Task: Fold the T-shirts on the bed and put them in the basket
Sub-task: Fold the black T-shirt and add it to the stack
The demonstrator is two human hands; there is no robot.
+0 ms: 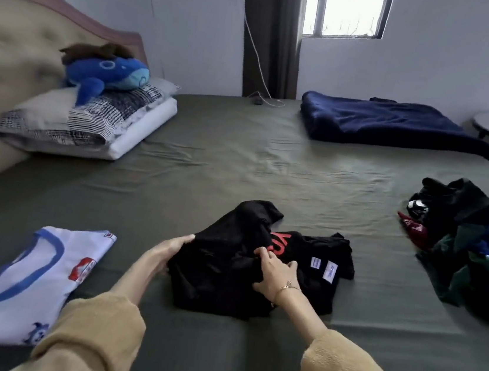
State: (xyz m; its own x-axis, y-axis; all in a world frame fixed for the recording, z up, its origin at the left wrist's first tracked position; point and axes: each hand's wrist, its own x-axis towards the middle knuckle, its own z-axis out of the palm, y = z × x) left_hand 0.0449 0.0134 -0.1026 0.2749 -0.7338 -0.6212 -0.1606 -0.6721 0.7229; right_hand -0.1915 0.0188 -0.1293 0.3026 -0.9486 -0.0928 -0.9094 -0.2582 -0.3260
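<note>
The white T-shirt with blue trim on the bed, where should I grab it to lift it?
Take the white T-shirt by its two long side edges, left hand coming from its near side; it lies flat and folded, so lifting both edges keeps the fold.

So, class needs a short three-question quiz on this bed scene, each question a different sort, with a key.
1. True or false: the white and blue T-shirt lies to the left of the black T-shirt.
2. Which hand wears a bracelet?
3. The pile of dark clothes lies: A) on the pillows B) at the bed's right edge C) on the blue blanket.

Key: 1 true. 2 the right hand. 3 B.
</note>
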